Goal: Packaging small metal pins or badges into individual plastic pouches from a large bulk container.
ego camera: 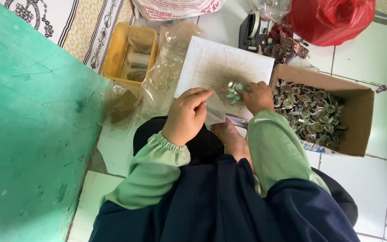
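I sit on a tiled floor with a stained white board in front of me. A small pile of little metal and green parts lies on it. My right hand rests against this pile, fingers curled on the parts. My left hand pinches the edge of a small clear plastic bag at the board's near edge. Both sleeves are light green.
A cardboard box full of round metal parts stands at the right. A yellow tray with rolls, crumpled clear bags, a tape dispenser and a red bag lie beyond. A green wall is at the left.
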